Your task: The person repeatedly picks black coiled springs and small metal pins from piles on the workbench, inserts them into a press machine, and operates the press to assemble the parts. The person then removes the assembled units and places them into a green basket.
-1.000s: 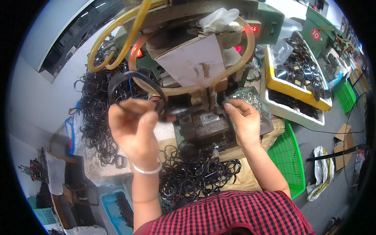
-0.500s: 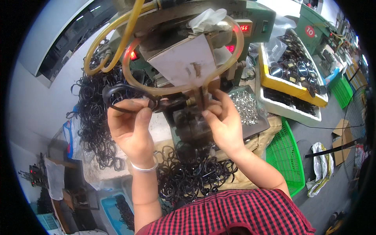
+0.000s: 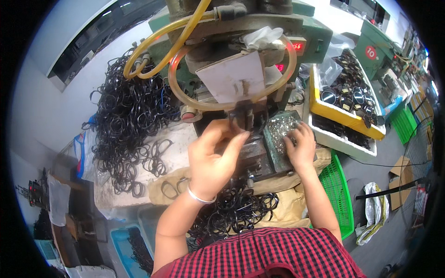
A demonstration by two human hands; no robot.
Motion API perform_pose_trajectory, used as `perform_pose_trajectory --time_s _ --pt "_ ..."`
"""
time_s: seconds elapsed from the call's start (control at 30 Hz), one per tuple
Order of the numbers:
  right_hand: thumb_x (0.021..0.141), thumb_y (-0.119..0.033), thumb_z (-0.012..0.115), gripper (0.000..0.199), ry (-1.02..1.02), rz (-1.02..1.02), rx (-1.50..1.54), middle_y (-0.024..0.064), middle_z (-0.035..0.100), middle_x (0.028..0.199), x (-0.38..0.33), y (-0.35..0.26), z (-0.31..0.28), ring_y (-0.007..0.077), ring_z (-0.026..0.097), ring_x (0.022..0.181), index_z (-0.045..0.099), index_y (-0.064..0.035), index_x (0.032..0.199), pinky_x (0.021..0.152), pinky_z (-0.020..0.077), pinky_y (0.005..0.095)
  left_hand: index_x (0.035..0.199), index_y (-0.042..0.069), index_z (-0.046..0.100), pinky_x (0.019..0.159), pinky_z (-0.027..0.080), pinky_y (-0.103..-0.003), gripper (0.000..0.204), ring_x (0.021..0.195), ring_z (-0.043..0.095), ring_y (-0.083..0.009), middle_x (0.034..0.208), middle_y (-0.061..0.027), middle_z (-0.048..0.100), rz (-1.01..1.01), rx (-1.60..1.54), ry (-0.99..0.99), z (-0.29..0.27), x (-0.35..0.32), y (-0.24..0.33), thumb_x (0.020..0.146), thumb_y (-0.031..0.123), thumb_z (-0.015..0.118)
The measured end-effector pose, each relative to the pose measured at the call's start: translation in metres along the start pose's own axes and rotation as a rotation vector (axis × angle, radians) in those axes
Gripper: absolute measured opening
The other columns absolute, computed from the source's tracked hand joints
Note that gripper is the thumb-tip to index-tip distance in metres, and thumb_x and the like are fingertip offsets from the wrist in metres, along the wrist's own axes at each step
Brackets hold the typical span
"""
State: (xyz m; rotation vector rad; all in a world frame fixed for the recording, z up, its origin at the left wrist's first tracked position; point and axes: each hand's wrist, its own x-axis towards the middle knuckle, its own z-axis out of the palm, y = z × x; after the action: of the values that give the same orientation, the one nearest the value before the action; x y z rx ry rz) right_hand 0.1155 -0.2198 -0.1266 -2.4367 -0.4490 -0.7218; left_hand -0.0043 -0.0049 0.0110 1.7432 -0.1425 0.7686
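My left hand point(image 3: 214, 155) is at the middle of the machine point(image 3: 282, 25), thumb and fingers closed in a pinch just under its working head. Whatever they hold is dark, blurred and mostly covered. My right hand point(image 3: 302, 146) reaches over a green tray point(image 3: 278, 162) of small shiny metal pieces point(image 3: 279, 132), fingers apart and the tips among the pieces. Above my left hand a pale card point(image 3: 231, 78) hangs on the machine, ringed by a yellowish hose point(image 3: 174, 85). Black ring-shaped eyeglass-like frames point(image 3: 125, 111) are heaped on the table to the left.
More black frames point(image 3: 232, 208) lie close to my body on brown paper point(image 3: 285, 206). Foam boxes point(image 3: 320, 104) of dark lens-like parts stand stacked at right, a green basket point(image 3: 337, 194) below them. A blue bin point(image 3: 121, 245) sits at lower left.
My left hand has moved right to the working head; the black frame it held at the left no longer shows there. My right hand has left the machine for the tray. The view has shifted.
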Motion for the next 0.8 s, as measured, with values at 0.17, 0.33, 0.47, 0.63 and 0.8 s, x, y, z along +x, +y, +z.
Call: perform_pose_trajectory --time_s 0.17,0.33,0.47,0.63,0.8 --pt "0.079 -0.011 0.07 0.013 -0.086 0.21 0.176 0.0147 0.066 0.093 0.01 -0.004 -0.009 0.0314 0.062 0.093 0.069 -0.0021 0.087 0.087 0.0475 0.0385 0.087 -0.001 0.064 0.069 0.048 -0.025 0.013 0.073 0.059 -0.0102 0.083 -0.0047 0.065 0.002 0.13 -0.036 0.001 0.006 0.005 0.08 0.004 0.073" --pt "0.092 -0.01 0.061 0.018 -0.027 0.317 0.434 0.0126 0.069 0.098 0.006 0.003 -0.006 0.0177 0.064 0.089 0.067 0.0031 0.102 0.082 0.0484 0.0295 0.094 -0.002 0.064 0.067 0.051 -0.029 0.02 0.074 0.066 -0.0204 0.088 -0.0151 0.067 0.176 0.197 0.069 0.005 0.004 -0.004 0.08 0.008 0.074" --pt "0.092 -0.01 0.06 0.021 -0.106 0.286 0.522 0.0111 0.069 0.097 0.012 -0.006 0.005 0.0162 0.063 0.09 0.066 0.0039 0.107 0.084 0.048 0.0283 0.096 0.001 0.066 0.072 0.053 -0.03 0.021 0.08 0.068 -0.0232 0.091 -0.0132 0.069 0.035 0.221 0.032 -0.002 -0.008 0.002 0.079 0.01 0.074" --pt "0.089 -0.002 0.059 0.018 -0.093 0.281 0.571 0.0081 0.067 0.101 -0.012 0.011 -0.012 0.015 0.061 0.096 0.067 0.0027 0.104 0.086 0.0472 0.0287 0.102 0.007 0.069 0.081 0.05 -0.034 0.023 0.088 0.066 -0.0231 0.096 -0.0087 0.07 0.14 0.515 0.319 -0.085 -0.044 -0.002 0.081 0.013 0.074" --pt "0.09 -0.001 0.059 0.017 -0.113 0.316 0.702 0.006 0.066 0.1 -0.018 0.006 -0.019 0.0126 0.06 0.094 0.064 0.0036 0.106 0.087 0.0459 0.0255 0.095 0.002 0.07 0.076 0.051 -0.031 0.017 0.082 0.068 -0.0223 0.089 -0.0112 0.071 -0.399 0.748 0.324 -0.237 -0.035 -0.048 0.084 0.013 0.066"
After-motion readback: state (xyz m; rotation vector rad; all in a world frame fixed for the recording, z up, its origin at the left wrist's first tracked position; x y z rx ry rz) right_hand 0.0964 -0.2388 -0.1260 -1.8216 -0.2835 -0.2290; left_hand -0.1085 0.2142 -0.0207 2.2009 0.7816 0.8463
